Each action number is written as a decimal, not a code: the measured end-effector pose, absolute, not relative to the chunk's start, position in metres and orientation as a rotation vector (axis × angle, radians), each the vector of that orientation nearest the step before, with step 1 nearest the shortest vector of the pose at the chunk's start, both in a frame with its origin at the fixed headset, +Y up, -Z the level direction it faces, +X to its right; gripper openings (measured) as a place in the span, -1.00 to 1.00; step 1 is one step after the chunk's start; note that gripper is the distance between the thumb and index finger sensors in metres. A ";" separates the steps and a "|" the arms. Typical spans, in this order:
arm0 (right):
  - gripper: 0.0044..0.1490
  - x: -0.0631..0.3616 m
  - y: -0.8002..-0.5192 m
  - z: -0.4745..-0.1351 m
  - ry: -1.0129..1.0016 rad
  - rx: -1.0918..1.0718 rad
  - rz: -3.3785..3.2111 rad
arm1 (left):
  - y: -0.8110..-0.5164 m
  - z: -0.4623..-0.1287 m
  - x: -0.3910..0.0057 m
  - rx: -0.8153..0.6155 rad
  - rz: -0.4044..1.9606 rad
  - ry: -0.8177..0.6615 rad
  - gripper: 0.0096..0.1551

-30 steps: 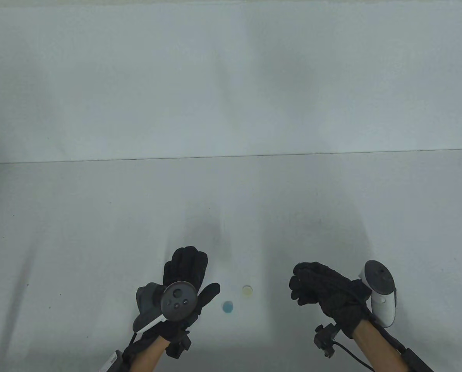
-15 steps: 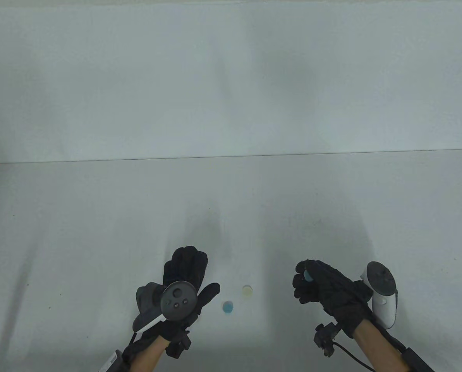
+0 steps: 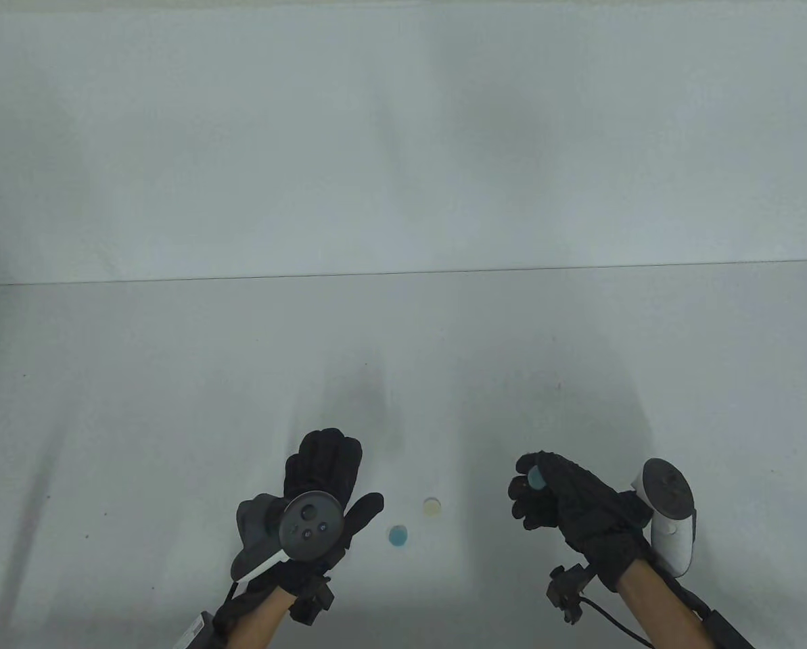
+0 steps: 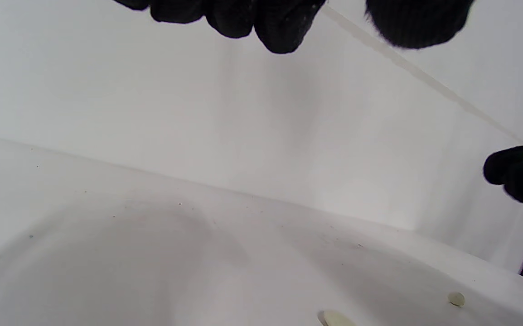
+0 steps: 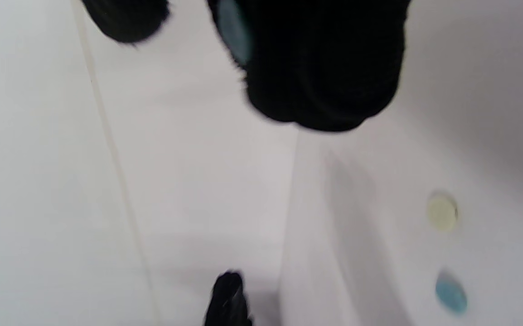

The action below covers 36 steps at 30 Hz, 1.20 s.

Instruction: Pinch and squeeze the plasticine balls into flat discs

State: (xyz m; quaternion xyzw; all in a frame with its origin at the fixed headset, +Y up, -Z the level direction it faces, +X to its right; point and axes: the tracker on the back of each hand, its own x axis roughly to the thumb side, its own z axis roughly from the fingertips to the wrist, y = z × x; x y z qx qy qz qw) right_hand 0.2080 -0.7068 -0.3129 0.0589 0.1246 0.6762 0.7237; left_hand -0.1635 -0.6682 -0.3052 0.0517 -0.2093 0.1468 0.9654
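Observation:
My right hand (image 3: 532, 483) is held above the table at the front right and pinches a small blue plasticine piece (image 3: 533, 478) between thumb and fingers. The piece also shows in the right wrist view (image 5: 234, 29), blurred, flattened against the fingers. A flat yellow disc (image 3: 432, 506) and a flat blue disc (image 3: 398, 535) lie on the white table (image 3: 173, 405) between my hands; the right wrist view shows the yellow disc (image 5: 443, 212) and the blue disc (image 5: 451, 292). My left hand (image 3: 339, 473) lies open, palm down, left of the discs and holds nothing.
A white wall (image 3: 403, 135) rises behind the table's far edge. In the left wrist view my left fingertips (image 4: 279, 31) hang over bare table, with the yellow disc (image 4: 456, 299) and my right hand (image 4: 520, 176) at the right.
My right hand has turned slightly, so the blue piece, hidden a second ago, now shows between its thumb and fingers. The left hand and both discs have not moved.

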 end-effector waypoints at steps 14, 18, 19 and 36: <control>-0.47 0.210 -0.701 -0.313 0.159 0.043 1.623 | -0.669 -0.306 -0.163 0.102 0.295 -0.424 -0.04; -0.47 0.212 -0.700 -0.313 0.144 0.035 1.635 | -0.668 -0.306 -0.163 0.110 0.297 -0.425 -0.04; -0.45 0.213 -0.701 -0.313 0.149 0.043 1.633 | -0.669 -0.306 -0.163 0.108 0.298 -0.426 -0.04; -0.45 0.214 -0.703 -0.315 0.259 0.102 1.654 | -0.668 -0.306 -0.160 0.118 0.303 -0.430 -0.04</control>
